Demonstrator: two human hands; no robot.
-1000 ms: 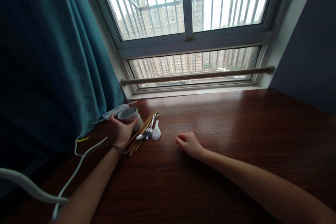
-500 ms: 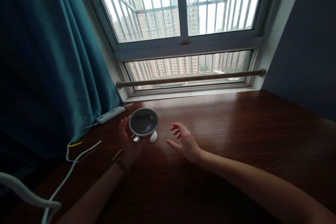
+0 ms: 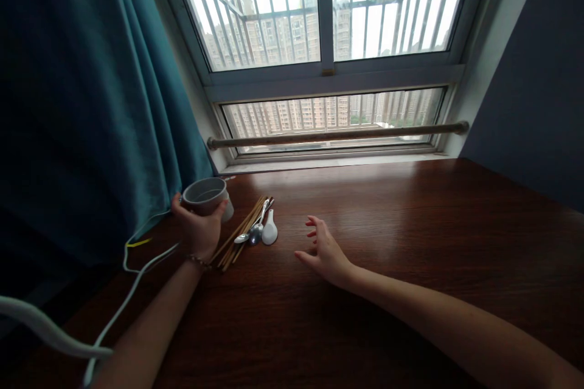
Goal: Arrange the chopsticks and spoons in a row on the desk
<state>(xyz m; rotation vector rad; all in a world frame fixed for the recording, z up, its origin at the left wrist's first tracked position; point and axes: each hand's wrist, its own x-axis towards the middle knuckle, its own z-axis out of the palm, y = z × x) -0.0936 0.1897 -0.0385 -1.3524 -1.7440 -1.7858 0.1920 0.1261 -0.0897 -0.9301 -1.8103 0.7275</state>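
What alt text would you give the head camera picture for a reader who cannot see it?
A person's left hand holds a grey cup upright above a dark wooden table, beside chopsticks and spoons lying flat. The right hand hovers open nearby. Behind are a barred window and a teal curtain.

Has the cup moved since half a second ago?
Yes. The cup, held by the left hand, went left, away from the white spoon it had covered, and is now upright rather than tipped.
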